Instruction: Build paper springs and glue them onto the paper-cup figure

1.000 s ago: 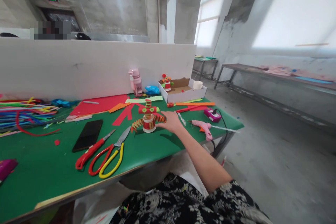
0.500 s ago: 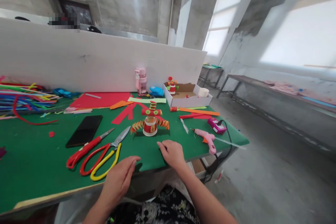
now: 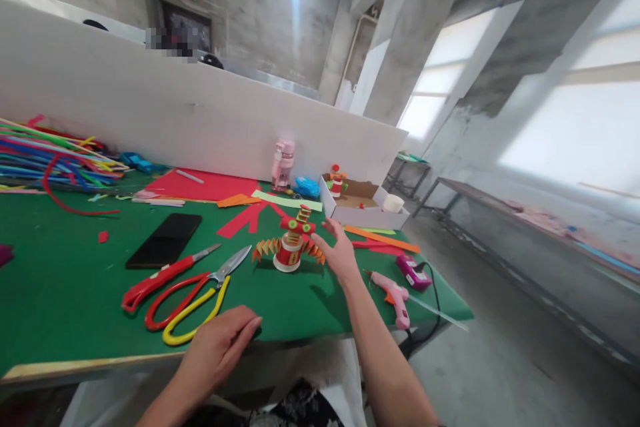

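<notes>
A paper-cup figure (image 3: 289, 255) stands upright on the green table. It has a red roll with green eyes for a head and folded orange paper arms. My right hand (image 3: 341, 255) is raised just right of its head, thumb and fingers apart, holding nothing; whether a fingertip touches it I cannot tell. At the table's front edge rests my left hand (image 3: 223, 341), fingers folded together, with nothing showing in it. Close by lie scissors (image 3: 216, 293) with one red and one yellow handle, and a red-handled knife (image 3: 165, 280).
A pink glue gun (image 3: 393, 295) and a purple box with a cable (image 3: 414, 272) lie right. Behind stand a white cardboard box (image 3: 367, 218) with a second cup figure (image 3: 337, 185), and a pink bottle (image 3: 283, 165). A phone (image 3: 164, 241) and several pipe cleaners (image 3: 55, 157) are left.
My right hand has risen from the table's front edge, moved forward to the figure's side and spread its fingers. My left hand stays near the edge, fingers folded. The view has tilted.
</notes>
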